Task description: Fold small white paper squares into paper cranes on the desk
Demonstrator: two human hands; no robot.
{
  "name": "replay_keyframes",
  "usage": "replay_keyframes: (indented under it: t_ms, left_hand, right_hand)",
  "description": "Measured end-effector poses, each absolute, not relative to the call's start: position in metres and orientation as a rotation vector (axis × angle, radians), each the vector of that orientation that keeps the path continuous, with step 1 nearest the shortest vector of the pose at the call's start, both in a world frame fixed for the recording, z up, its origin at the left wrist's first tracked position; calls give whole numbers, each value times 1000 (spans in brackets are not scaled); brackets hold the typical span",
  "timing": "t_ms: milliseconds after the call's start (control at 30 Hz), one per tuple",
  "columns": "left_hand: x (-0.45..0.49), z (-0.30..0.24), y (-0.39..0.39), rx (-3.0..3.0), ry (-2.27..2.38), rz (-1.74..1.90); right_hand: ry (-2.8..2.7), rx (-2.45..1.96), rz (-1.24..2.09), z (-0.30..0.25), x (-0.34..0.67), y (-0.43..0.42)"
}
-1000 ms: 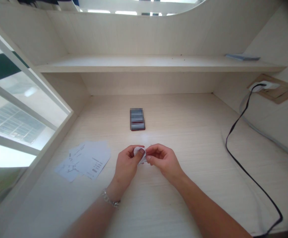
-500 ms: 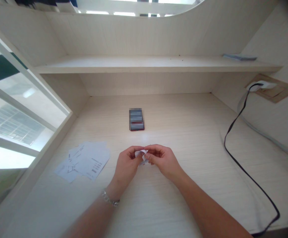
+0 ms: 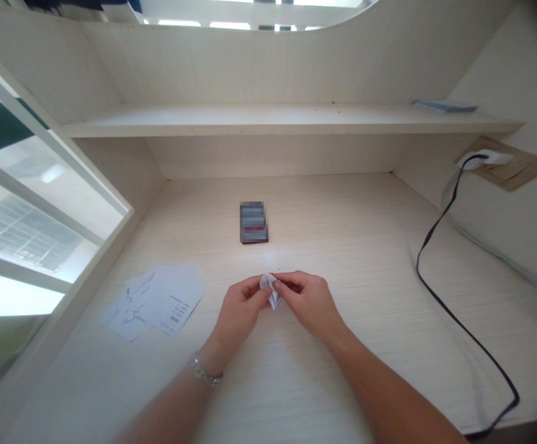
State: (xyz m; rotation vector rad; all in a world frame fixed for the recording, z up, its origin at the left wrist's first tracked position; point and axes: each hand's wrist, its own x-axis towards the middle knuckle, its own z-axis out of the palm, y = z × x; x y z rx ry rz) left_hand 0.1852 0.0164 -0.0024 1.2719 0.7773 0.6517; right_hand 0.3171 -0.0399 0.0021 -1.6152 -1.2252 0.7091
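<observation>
A small piece of folded white paper (image 3: 274, 298) is pinched between both hands above the middle of the desk. My left hand (image 3: 244, 306), with a silver bracelet (image 3: 206, 372) at its wrist, grips the paper's left side between thumb and fingers. From the right, my right hand (image 3: 307, 303) has its thumb pressed on the same paper, the fingers curled behind it. The paper narrows to a point at the bottom and looks curled at the top. Parts of it are hidden behind the fingers.
Printed white sheets (image 3: 176, 296) lie overlapping on the left. A dark, pixelated rectangular object (image 3: 253, 222) rests beyond my hands. Along the right runs a black cable (image 3: 457, 324) from a wall socket (image 3: 513, 166). A shelf (image 3: 268, 129) spans the back; a slatted rail (image 3: 97, 231) borders the left.
The paper has turned between my fingers, so its pointed lower end now shows. My left hand has shifted slightly right. The sheets and the dark object stay put.
</observation>
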Motion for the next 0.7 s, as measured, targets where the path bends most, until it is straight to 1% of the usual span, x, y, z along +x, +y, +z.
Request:
replay_keyframes:
  t_ms: [267, 533, 700]
  left_hand:
    - [183, -13, 20, 1313, 907, 709]
    - [182, -9, 19, 1358, 926, 719]
    - [183, -6, 19, 1379, 936, 711]
  right_hand:
    - [-1320, -1636, 678, 3, 315, -40]
    - [-1209, -1612, 794, -5, 315, -40]
    - [-1263, -1610, 734, -2, 314, -41]
